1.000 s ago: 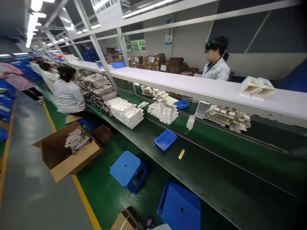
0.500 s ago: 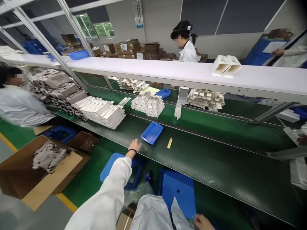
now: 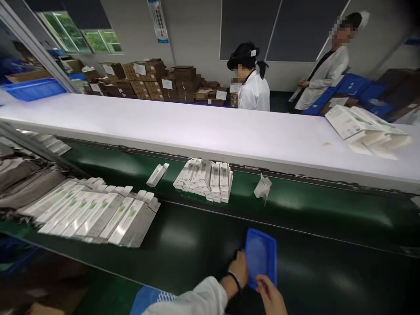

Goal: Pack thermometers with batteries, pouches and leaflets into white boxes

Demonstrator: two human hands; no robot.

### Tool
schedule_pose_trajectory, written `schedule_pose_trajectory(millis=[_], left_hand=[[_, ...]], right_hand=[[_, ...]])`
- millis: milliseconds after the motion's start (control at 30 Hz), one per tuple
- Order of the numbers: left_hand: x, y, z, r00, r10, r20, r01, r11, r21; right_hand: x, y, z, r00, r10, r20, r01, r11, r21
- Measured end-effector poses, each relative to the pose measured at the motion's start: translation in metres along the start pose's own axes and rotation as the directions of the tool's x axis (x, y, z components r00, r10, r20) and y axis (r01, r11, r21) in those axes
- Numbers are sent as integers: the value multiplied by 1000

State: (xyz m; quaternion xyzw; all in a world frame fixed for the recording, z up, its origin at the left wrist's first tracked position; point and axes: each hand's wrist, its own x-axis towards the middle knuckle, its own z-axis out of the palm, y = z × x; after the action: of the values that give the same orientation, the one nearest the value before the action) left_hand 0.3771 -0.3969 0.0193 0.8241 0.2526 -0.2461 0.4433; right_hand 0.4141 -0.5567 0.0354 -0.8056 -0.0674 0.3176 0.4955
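Note:
A shallow blue tray (image 3: pixel 261 256) lies on the dark green work surface, low and right of centre. At its left edge is my left hand (image 3: pixel 239 267), with a dark bracelet at the wrist; its fingers are largely hidden. My right hand (image 3: pixel 269 292) reaches up from the bottom, its bent fingers at the tray's near edge. Whether they grip the tray cannot be made out. White boxes (image 3: pixel 95 214) are stacked to the left, and a smaller stack (image 3: pixel 205 179) stands behind the work surface's middle.
A white shelf (image 3: pixel 183 122) crosses above the surface, holding a blue bin (image 3: pixel 34 89) and open white boxes (image 3: pixel 364 127). Two people in white coats stand beyond it. A loose box (image 3: pixel 157 175) and a crumpled white piece (image 3: pixel 263 188) lie behind.
The view has moved closer to the bench. My left hand has come to the blue tray's side, and my right hand has risen to its near edge. The yellow strip is out of sight.

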Motion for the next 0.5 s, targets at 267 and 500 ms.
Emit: schedule_pose_trajectory(millis=[267,500], left_hand=[[14,-10,-62,985,172,20,-167,976,-140],[10,-162,-290,764,-272,-585,133,954,-270]], right_hand=[[63,-51,-23,972,36,-233,-30,999,28],[176,-106,20,989,120,-88,-99,970,220]])
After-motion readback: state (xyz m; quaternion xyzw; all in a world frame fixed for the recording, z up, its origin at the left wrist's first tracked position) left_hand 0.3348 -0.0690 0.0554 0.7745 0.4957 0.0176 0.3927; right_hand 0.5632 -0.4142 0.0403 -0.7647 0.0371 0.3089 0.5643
